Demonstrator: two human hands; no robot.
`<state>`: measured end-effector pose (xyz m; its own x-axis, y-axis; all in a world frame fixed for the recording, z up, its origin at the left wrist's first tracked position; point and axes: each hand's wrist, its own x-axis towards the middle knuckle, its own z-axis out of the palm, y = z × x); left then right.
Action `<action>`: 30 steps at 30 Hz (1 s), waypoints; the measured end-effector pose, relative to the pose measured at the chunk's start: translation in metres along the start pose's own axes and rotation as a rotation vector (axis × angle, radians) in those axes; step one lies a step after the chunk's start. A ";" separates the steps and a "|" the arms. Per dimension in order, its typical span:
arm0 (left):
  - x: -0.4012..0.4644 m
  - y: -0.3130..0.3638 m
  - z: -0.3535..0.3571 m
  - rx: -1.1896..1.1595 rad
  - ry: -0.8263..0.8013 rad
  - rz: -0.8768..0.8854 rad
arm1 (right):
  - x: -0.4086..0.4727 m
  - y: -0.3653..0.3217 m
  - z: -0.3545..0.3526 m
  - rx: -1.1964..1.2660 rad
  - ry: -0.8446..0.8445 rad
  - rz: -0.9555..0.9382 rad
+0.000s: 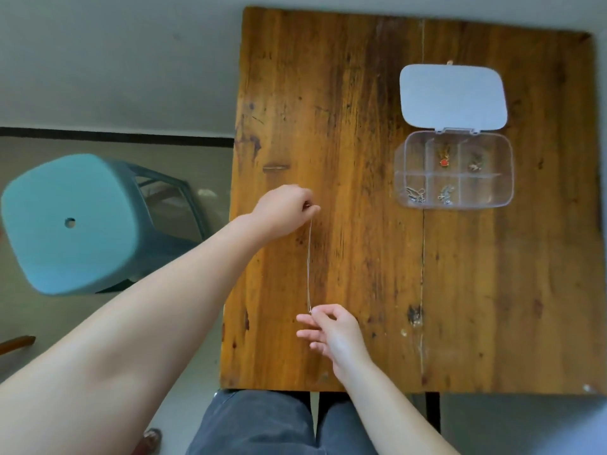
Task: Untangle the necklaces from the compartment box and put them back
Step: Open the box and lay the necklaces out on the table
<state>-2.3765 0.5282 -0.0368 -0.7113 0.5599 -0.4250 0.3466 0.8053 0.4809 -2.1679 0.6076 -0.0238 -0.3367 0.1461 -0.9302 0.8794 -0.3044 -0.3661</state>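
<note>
A thin silver necklace chain (309, 261) is stretched straight over the left part of the wooden table (361, 93). My left hand (284, 210) pinches its far end. My right hand (328, 328) pinches its near end between thumb and forefinger, the other fingers spread. At the right stands the clear compartment box (399, 174), its lid (452, 96) open and lying flat behind it. A necklace with a red pendant (444, 161) lies in the back middle compartment, a dark one (474, 163) in the back right, and silver ones in the front left (414, 195) and front middle (445, 195).
A teal plastic stool (65, 221) stands on the floor left of the table. My legs in dark trousers (262, 425) are under the table's near edge. A crack (422, 257) runs along the tabletop beneath the box.
</note>
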 end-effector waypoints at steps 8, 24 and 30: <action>0.007 -0.006 0.015 0.286 0.149 0.215 | 0.011 0.013 0.012 -0.490 0.150 -0.277; 0.047 0.124 0.047 0.024 0.256 0.214 | 0.095 -0.252 -0.189 -1.389 0.549 -0.827; 0.052 0.131 0.053 -0.024 0.325 0.174 | 0.113 -0.257 -0.189 -1.615 0.501 -0.995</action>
<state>-2.3354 0.6727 -0.0365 -0.8014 0.5939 -0.0712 0.4678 0.6966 0.5440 -2.3688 0.8803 -0.0299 -0.9691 -0.0087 -0.2466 0.0000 0.9994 -0.0354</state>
